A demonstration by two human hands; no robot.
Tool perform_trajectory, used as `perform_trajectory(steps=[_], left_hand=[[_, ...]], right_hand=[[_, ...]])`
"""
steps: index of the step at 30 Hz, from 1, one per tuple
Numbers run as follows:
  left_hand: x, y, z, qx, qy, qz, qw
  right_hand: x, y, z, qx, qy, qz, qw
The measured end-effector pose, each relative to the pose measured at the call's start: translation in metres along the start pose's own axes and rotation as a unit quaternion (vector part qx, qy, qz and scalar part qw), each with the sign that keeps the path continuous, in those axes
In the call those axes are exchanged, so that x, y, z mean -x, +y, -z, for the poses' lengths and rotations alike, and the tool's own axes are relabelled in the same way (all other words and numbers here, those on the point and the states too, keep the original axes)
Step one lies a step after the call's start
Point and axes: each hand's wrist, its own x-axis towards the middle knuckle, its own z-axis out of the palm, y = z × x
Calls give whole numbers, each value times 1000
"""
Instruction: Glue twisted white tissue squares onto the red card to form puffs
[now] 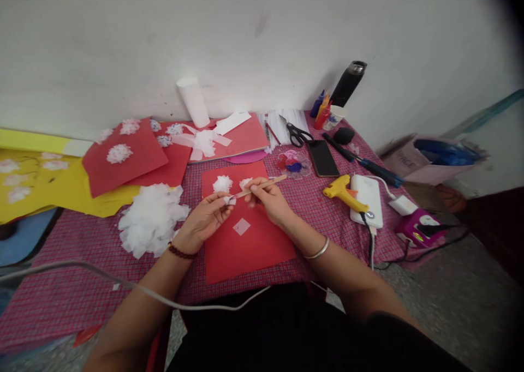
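Paper piece (small and white) is pinched in the left hand over the red sheet, by the desk's front edge, and the right hand pinches the wooden stick, whose tip should best press lightly, without tearing.

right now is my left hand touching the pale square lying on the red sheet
Apart. The head view shows a strip of bare red sheet between the left hand and the pale square.
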Motion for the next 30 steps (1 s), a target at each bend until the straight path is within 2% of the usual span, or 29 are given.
perform_trajectory(steps=[3,7,10,15,19,30], left_hand=[[-2,-1,2,4,-13,3,1000],[-5,0,1,26,-16,43,999],[-4,3,-1,44,-16,56,997],[-1,1,-3,-14,27,-22,999],[0,-4,-5,-76,44,-76,993],[2,-5,-5,-205,24,-177,962]], right_hand=[[1,-1,0,7,-15,10,1000],[3,-3,0,52,-51,21,997],[3,-5,-1,79,-55,23,995],[2,-5,0,92,-55,38,994],[2,-6,0,84,-32,50,995],[1,-6,1,120,-29,42,991]])
